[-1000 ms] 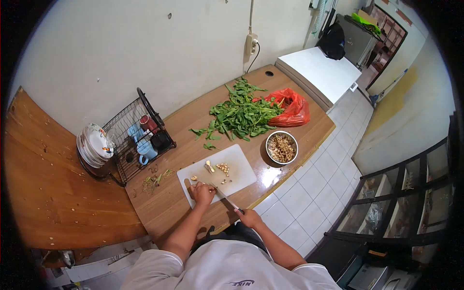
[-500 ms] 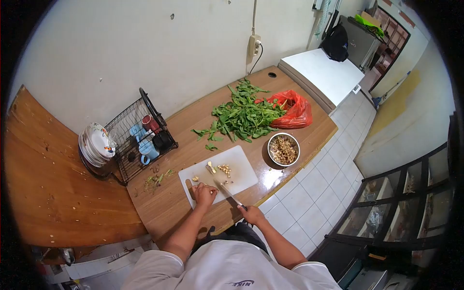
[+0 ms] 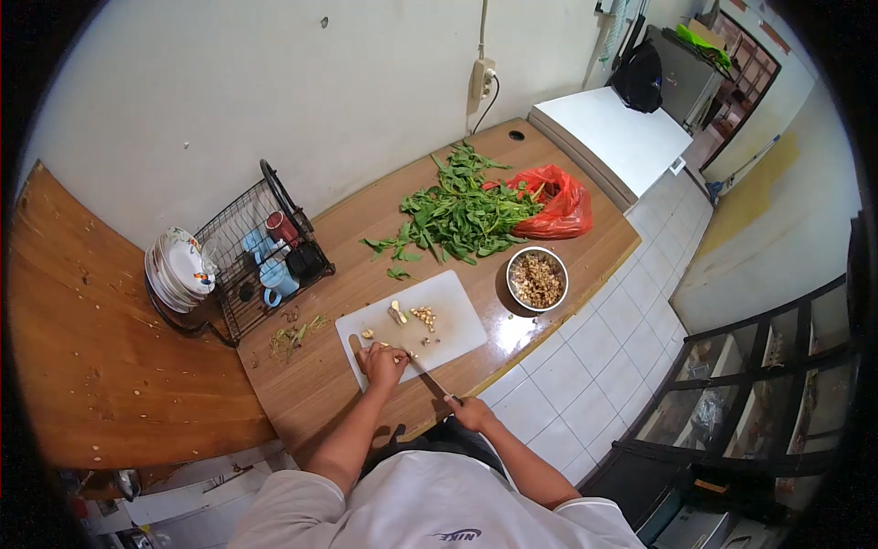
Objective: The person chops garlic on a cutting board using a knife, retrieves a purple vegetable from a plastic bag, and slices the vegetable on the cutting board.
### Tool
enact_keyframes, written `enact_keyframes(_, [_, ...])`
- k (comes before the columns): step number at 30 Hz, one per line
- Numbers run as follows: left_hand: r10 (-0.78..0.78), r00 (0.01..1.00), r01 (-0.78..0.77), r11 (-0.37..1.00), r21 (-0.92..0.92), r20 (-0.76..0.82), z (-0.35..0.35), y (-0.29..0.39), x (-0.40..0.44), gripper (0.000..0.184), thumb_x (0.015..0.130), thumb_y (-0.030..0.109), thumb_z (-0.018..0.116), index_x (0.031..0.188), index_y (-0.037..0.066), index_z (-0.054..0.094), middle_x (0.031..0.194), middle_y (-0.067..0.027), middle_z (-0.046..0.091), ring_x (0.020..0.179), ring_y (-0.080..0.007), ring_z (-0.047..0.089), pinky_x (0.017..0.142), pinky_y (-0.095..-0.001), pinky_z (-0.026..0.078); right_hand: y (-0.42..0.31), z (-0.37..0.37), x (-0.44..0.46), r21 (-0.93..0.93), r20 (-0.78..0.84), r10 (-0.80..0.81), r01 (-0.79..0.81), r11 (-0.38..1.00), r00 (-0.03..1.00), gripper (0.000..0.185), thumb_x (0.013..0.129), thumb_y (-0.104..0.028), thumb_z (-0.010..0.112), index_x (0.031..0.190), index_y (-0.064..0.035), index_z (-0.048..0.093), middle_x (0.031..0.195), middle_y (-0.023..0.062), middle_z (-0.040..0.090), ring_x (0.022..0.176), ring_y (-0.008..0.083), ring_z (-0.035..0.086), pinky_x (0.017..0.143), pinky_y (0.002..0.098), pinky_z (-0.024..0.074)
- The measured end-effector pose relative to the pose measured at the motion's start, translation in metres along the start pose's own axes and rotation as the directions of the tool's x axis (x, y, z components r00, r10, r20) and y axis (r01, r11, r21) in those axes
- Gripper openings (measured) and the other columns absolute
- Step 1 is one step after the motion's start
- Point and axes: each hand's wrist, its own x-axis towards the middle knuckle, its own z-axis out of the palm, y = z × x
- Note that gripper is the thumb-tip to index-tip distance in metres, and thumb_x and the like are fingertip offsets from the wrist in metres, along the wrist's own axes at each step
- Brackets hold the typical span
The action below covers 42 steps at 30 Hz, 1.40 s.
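Observation:
A white cutting board (image 3: pixel 448 316) lies on the wooden table (image 3: pixel 366 238). My left hand (image 3: pixel 382 364) rests on its near left part, fingers bunched around something too small to make out. My right hand (image 3: pixel 472 414) is closed on the handle of a knife (image 3: pixel 430 376), whose blade points toward the left fingertips. Small pale pieces (image 3: pixel 423 317) sit in a pile mid-board, beside a longer pale piece (image 3: pixel 396 312). Another pale bit (image 3: pixel 368 334) lies near the left edge. Right of the board stands a metal bowl (image 3: pixel 537 279) with brown chopped pieces.
Leafy greens (image 3: pixel 462 215) lie behind the board, against a red plastic bag (image 3: pixel 562 206). A black wire rack (image 3: pixel 265 265) with cups and plates (image 3: pixel 178 270) stands at the left. Green and brown scraps (image 3: pixel 293 339) lie near it. A wall socket (image 3: pixel 483 80) is behind.
The knife blade tilted up and away from the left fingers half a second ago, and is now lower and back beside them. The camera view has shifted slightly.

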Motion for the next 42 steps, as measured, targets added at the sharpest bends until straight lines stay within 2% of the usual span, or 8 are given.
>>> enact_keyframes(11, [-0.008, 0.999, 0.008, 1.0, 0.003, -0.052, 0.006, 0.005, 0.002, 0.009, 0.071, 0.027, 0.082, 0.078, 0.021, 0.081, 0.08, 0.0023, 0.073, 0.095, -0.0201, 0.058, 0.097, -0.0425, 0.031, -0.004, -0.013, 0.032, 0.03, -0.028, 0.042, -0.041, 0.999, 0.999, 0.086, 0.093, -0.073, 0.042, 0.097, 0.0074, 0.072, 0.096, 0.0318, 0.069, 0.099, 0.0464, 0.066, 0.09, 0.0477, 0.0506])
enact_keyframes(19, [-0.019, 0.993, 0.024, 0.999, 0.04, -0.116, 0.023, 0.019, 0.022, 0.009, 0.071, 0.026, 0.083, 0.078, 0.02, 0.081, 0.083, 0.0031, 0.074, 0.096, -0.02, 0.058, 0.095, -0.0431, 0.031, 0.001, -0.004, 0.02, 0.187, -0.015, 0.071, -0.067, 0.98, 0.997, 0.087, 0.092, -0.073, 0.046, 0.109, 0.0086, 0.069, 0.078, 0.023, 0.068, 0.054, 0.0295, 0.065, 0.052, 0.04, 0.0536])
enact_keyframes(23, [-0.043, 0.997, 0.046, 0.998, 0.047, -0.06, 0.018, 0.023, 0.022, 0.008, 0.071, 0.024, 0.082, 0.077, 0.02, 0.08, 0.083, 0.0029, 0.074, 0.096, -0.0199, 0.059, 0.094, -0.0431, 0.032, 0.004, -0.002, 0.023, 0.169, -0.01, 0.062, -0.059, 0.984, 0.998, 0.087, 0.092, -0.073, 0.047, 0.11, 0.0099, 0.068, 0.08, 0.0233, 0.069, 0.058, 0.0302, 0.067, 0.057, 0.0409, 0.0552])
enact_keyframes(28, [0.015, 0.998, -0.007, 0.993, 0.117, -0.061, 0.03, 0.016, 0.023, 0.005, 0.072, 0.023, 0.082, 0.074, 0.02, 0.079, 0.082, 0.0024, 0.074, 0.096, -0.0195, 0.059, 0.094, -0.0428, 0.032, -0.016, -0.011, 0.03, 0.05, -0.084, 0.04, -0.036, 0.998, 0.996, 0.088, 0.093, -0.072, 0.044, 0.106, 0.0106, 0.07, 0.099, 0.0335, 0.069, 0.097, 0.0421, 0.07, 0.087, 0.0457, 0.0534])
enact_keyframes(31, [-0.004, 0.998, 0.01, 0.996, 0.09, -0.065, 0.027, 0.016, 0.021, 0.005, 0.072, 0.023, 0.081, 0.074, 0.019, 0.078, 0.082, 0.0023, 0.074, 0.095, -0.0197, 0.06, 0.094, -0.0428, 0.032, -0.034, -0.016, 0.029, 0.044, -0.028, 0.104, -0.103, 0.994, 0.994, 0.088, 0.093, -0.072, 0.042, 0.105, 0.01, 0.071, 0.105, 0.0365, 0.067, 0.108, 0.0461, 0.065, 0.094, 0.0462, 0.0502])
enact_keyframes(34, [-0.043, 0.997, 0.047, 0.997, 0.06, -0.058, 0.024, 0.014, 0.019, 0.006, 0.074, 0.024, 0.08, 0.076, 0.019, 0.078, 0.082, 0.0021, 0.074, 0.094, -0.0202, 0.06, 0.094, -0.0429, 0.032, -0.021, -0.001, 0.021, 0.023, -0.134, 0.051, -0.048, 0.999, 0.99, 0.086, 0.094, -0.071, 0.04, 0.102, 0.0085, 0.072, 0.101, 0.0345, 0.068, 0.105, 0.0444, 0.067, 0.093, 0.0465, 0.0508])
enact_keyframes(39, [-0.12, 0.984, 0.127, 0.991, 0.047, -0.129, 0.027, 0.01, 0.025, 0.006, 0.078, 0.025, 0.079, 0.079, 0.019, 0.079, 0.083, 0.0013, 0.074, 0.095, -0.0205, 0.06, 0.093, -0.0428, 0.032, 0.016, 0.006, -0.004, -0.036, -0.077, 0.117, -0.12, 0.992, 0.99, 0.078, 0.094, -0.074, 0.037, 0.091, -0.0068, 0.076, 0.09, 0.0204, 0.073, 0.097, 0.0374, 0.07, 0.088, 0.0464, 0.0531])
enact_keyframes(42, [-0.137, 0.987, 0.138, 0.99, 0.014, -0.089, 0.026, 0.015, 0.03, 0.007, 0.082, 0.026, 0.076, 0.083, 0.02, 0.079, 0.085, 0.0002, 0.074, 0.097, -0.0208, 0.06, 0.095, -0.043, 0.032, 0.018, -0.002, -0.02, -0.053, -0.12, 0.158, -0.165, 0.985, 0.98, 0.076, 0.094, -0.074, 0.037, 0.091, -0.0099, 0.077, 0.088, 0.019, 0.073, 0.096, 0.0366, 0.07, 0.087, 0.0459, 0.0534])
